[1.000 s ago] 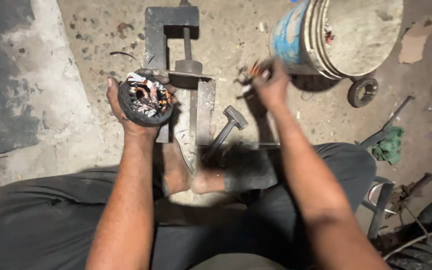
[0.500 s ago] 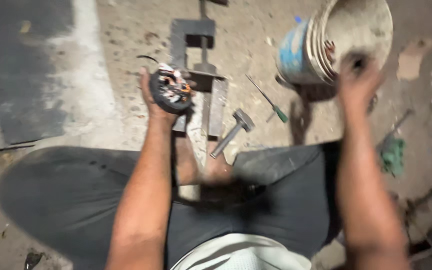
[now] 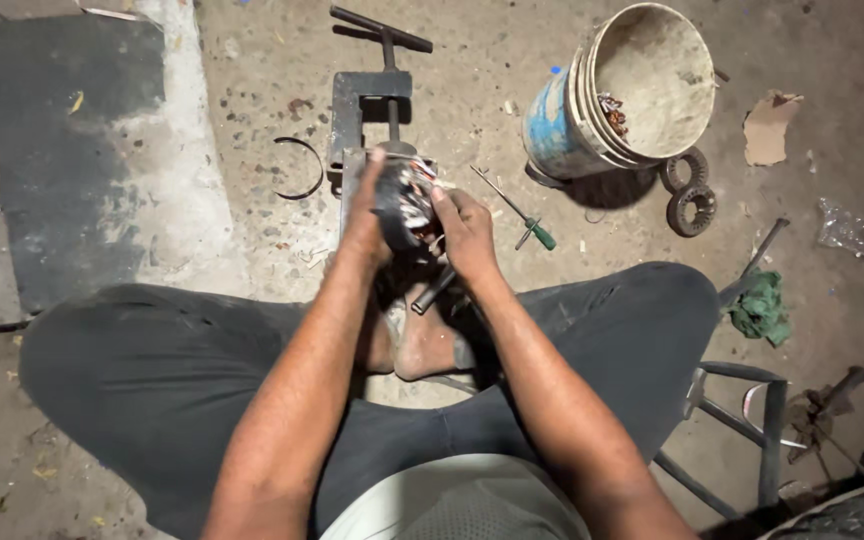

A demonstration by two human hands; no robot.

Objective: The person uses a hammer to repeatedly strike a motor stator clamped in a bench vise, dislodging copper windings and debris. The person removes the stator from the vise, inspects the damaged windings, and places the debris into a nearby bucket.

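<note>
In the head view, a dark round motor stator (image 3: 407, 205) with copper-coloured windings is held up just above centre, over the bare feet (image 3: 422, 340) of the seated person. It is gripped from its nine o'clock side by the left hand (image 3: 370, 215), whose fingers are curled closed around the rim — the fingertips are mostly hidden behind the part. The right hand (image 3: 467, 230) is pressed against the stator's three o'clock side with fingers bent onto the windings; whether anything small is pinched between them cannot be told. A short dark handle (image 3: 434, 290) is seen poking out below the hands at six o'clock, its head hidden by the wrists. Directly behind the stator, at twelve o'clock, a metal screw press (image 3: 372, 95) stands on the floor, its lower part covered by the hands. At one o'clock from the hands a green-handled screwdriver (image 3: 524, 215) lies on the concrete, and farther that way a tipped bucket (image 3: 622, 95) is seen — its contents are barely legible. Two toothed rings (image 3: 690, 195) lie beside it. A thin metal hoop (image 3: 297, 168) lies at ten o'clock.
</note>
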